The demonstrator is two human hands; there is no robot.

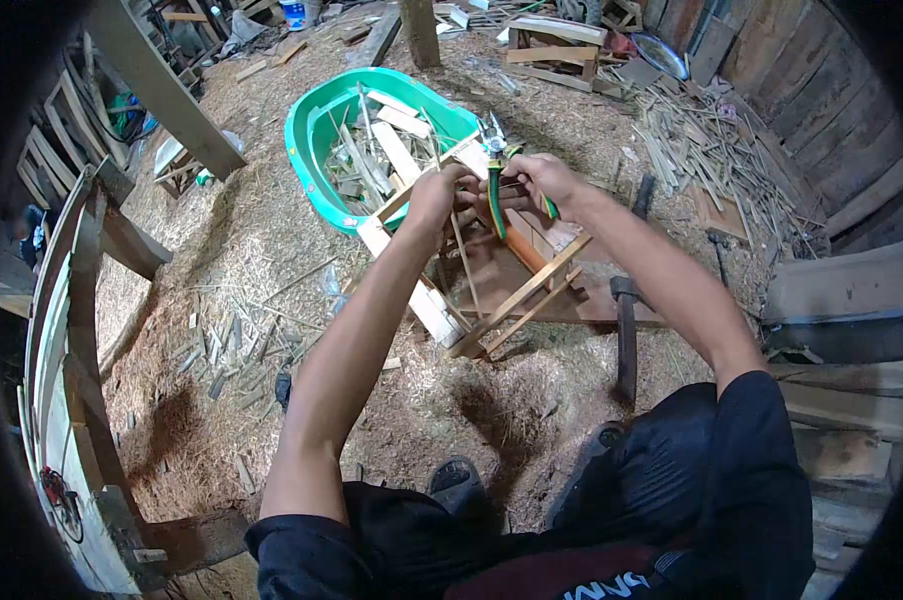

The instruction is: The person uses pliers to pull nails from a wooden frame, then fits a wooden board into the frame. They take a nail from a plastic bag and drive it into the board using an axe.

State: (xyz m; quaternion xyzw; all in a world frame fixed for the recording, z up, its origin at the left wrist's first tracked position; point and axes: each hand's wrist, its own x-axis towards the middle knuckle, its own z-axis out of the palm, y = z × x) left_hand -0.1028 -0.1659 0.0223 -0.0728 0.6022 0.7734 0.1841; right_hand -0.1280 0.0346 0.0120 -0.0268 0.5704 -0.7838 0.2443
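Observation:
My right hand [547, 188] is closed around a pair of pliers [496, 190] with green and yellow handles, its metal jaws pointing up and away from me. Close beside it, my left hand [444, 198] has its fingers curled in a pinch over a light wooden frame [434, 312]; what they grip is hidden. The frame is made of pale strips and stands tilted over a brown board [612, 302]. An orange handle [532, 258] shows beneath the strips, partly covered.
A green plastic tub [317, 185] full of wood offcuts stands beyond my hands. A dark metal tool [627, 345] lies near my right knee. Scrap sticks [692, 165] are piled at right. A wooden post [167, 90] leans at left, and shavings cover the floor.

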